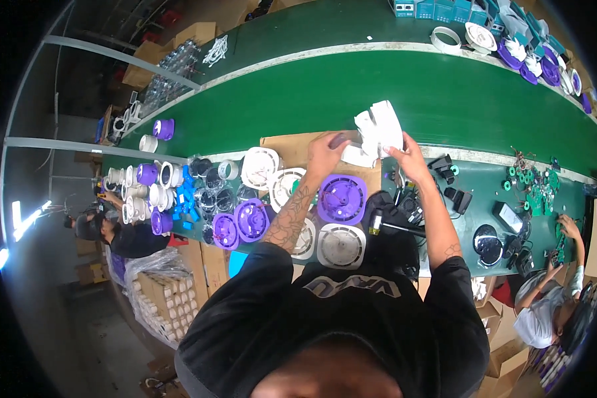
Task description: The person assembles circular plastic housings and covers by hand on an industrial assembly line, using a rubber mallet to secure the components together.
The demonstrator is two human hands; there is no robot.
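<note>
Person's left hand (325, 154) and right hand (408, 158) are both gripping a white plastic part (377, 131) w/ angular, folded-looking flaps, holding it over the far edge of a cardboard sheet (288, 147), right by the green conveyor belt (391, 93). Left fingers are curling round its lower left side; right fingers are pressing tog. against its right edge. Just below the hands, a purple round disc (341, 198) is lying beside white round grilles (340, 246). Black mallet (395, 225) is resting nearby.
</note>
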